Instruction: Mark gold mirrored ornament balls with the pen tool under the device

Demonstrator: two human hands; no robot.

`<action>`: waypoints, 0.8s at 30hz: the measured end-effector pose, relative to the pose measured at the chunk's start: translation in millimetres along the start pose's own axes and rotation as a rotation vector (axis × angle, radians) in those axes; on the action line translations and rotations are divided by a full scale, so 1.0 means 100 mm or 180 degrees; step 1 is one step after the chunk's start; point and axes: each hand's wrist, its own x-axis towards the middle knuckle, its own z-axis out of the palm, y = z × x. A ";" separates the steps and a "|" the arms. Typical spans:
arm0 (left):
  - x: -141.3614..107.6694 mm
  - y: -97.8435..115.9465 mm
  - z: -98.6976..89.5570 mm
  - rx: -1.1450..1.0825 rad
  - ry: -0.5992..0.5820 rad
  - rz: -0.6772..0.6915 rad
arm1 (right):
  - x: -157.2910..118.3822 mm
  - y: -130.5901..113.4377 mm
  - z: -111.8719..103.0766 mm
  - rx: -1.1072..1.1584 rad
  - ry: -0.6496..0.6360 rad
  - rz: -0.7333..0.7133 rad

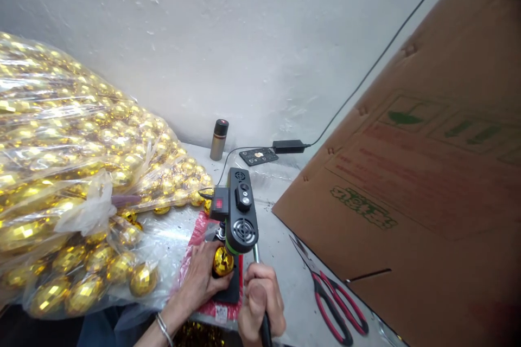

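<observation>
Thumb and fingers of my left hand (203, 274) are closed round a gold mirrored ball (223, 261). The ball sits under the front end of a small black bench machine (243, 211) with round vents on top. My right hand (261, 301) is wrapped round the machine's lever handle (266, 331), whose metal rod rises toward the machine. Beneath the ball lies the machine's black base (228, 295), resting on a red plastic sheet (240, 312). The underside of the ball is hidden by my left hand.
Left stands a large clear bag of gold balls (109, 141). A big cardboard box (407, 173) leans at right, with red-handled scissors (331, 298) beside it. Behind are a spray can (219, 140), a black patterned plate (259, 156) and a power adapter (288, 146) with its cable.
</observation>
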 end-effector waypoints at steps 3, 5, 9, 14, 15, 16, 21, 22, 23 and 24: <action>-0.01 -0.01 0.01 0.0036 0.0059 0.0058 | 0.00 0.00 0.01 -0.0057 0.0046 -0.0021; -0.02 -0.02 0.02 0.0074 0.0085 0.0096 | 0.00 0.01 0.01 -0.0084 0.0058 -0.0024; -0.02 -0.03 0.02 0.0107 0.0085 0.0123 | -0.03 0.04 0.03 -0.0069 0.0114 -0.0059; 0.00 0.00 0.00 0.0054 0.0057 0.0095 | -0.04 0.06 0.04 -0.0119 0.0153 -0.0150; 0.00 0.00 0.00 0.0039 0.0040 0.0090 | -0.04 0.07 0.04 -0.0112 0.0169 -0.0175; 0.01 0.00 0.00 0.0024 0.0020 0.0078 | -0.04 0.08 0.05 -0.0097 0.0182 -0.0199; 0.01 0.01 0.01 -0.0034 -0.0059 -0.0038 | -0.03 0.10 0.08 -0.0123 0.0267 -0.0235; 0.02 0.01 0.00 -0.0046 -0.0069 -0.0048 | -0.03 0.10 0.08 -0.0160 0.0288 -0.0232; 0.02 0.02 0.00 -0.0060 -0.0076 -0.0054 | -0.03 0.10 0.08 -0.0189 0.0295 -0.0226; 0.02 0.02 0.00 -0.0074 -0.0083 -0.0058 | -0.03 0.10 0.07 -0.0202 0.0296 -0.0223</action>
